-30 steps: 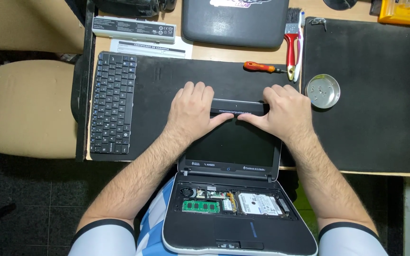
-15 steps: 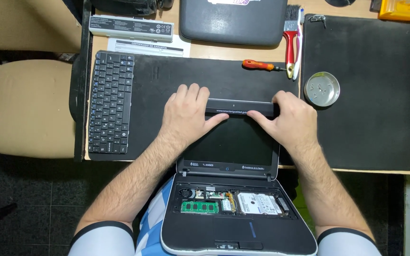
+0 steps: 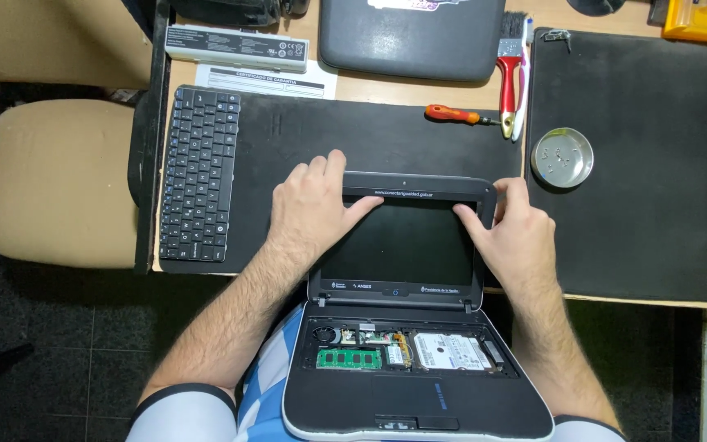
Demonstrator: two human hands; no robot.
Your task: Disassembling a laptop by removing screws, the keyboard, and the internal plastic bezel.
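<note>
A small dark laptop (image 3: 407,245) rests on my lap with its lid raised and the screen facing up at me. The keyboard is off the base, so the green memory module (image 3: 348,358), the silver hard drive (image 3: 452,350) and the boards show. My left hand (image 3: 311,206) grips the lid's upper left corner, thumb on the top bezel. At the upper right corner my right hand (image 3: 512,233) holds the lid, thumb on the bezel too.
On the desk lie a loose black keyboard (image 3: 198,173), a black mat (image 3: 304,139), an orange-handled screwdriver (image 3: 458,115), a red-handled brush (image 3: 508,72), a round metal tray (image 3: 562,157), a white battery pack (image 3: 236,47) and a second grey laptop (image 3: 412,37). A beige chair (image 3: 59,180) stands at left.
The lid has tilted back toward the desk, so the whole screen faces me now. Both hands moved with it, staying on the top corners.
</note>
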